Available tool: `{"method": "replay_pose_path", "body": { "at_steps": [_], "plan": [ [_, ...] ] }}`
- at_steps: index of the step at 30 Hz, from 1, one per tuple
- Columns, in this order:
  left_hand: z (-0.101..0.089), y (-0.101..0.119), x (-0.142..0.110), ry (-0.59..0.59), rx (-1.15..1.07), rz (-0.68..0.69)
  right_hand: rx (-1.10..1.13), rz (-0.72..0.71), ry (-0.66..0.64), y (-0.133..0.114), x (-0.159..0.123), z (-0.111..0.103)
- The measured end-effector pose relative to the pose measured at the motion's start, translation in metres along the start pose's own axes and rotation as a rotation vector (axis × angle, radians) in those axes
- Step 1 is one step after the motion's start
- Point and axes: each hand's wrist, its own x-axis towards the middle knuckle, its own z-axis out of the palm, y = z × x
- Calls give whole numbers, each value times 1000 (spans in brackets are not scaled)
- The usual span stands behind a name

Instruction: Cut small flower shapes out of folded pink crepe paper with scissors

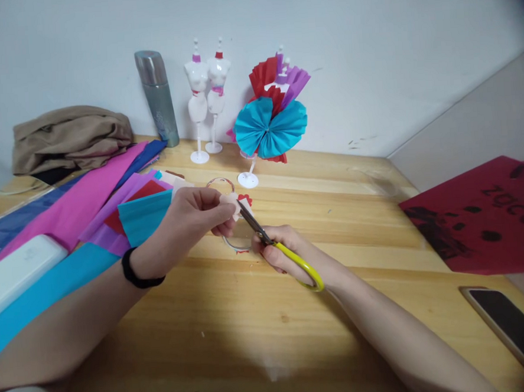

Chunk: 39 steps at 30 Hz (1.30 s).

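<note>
Between the thumb and fingers of my left hand (205, 210) is a small piece of pale paper (230, 205). My right hand (287, 247) grips a pair of scissors (292, 256) with yellow-green handles, their blade tips at the paper's edge. Just behind the blades shows a small red scalloped piece (245, 199), partly hidden. A thin ring (220, 181) lies on the table beneath both hands. Beside my left forearm are folded sheets of blue paper (143, 218) and red and purple paper.
Small white mannequins (198, 105) stand by the wall. Another carries pleated paper fans (270, 127). A steel flask (157, 99), brown cloth (69, 137) and pink paper (78, 198) are at the left. A red bag (489, 217) and a phone (509, 323) are at the right.
</note>
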Motion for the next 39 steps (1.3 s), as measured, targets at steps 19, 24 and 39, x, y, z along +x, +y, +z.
{"method": "replay_pose_path", "body": {
  "at_steps": [19,24,39],
  "plan": [
    [2,-5,2,-24,-171,-38,-4,-25,15,2,1,-2],
    [2,-7,2,-32,-177,-28,-8,-23,19,2,1,-2],
    [2,-7,2,-29,-177,-21,-20,-2,3,0,2,-3]
  ]
}}
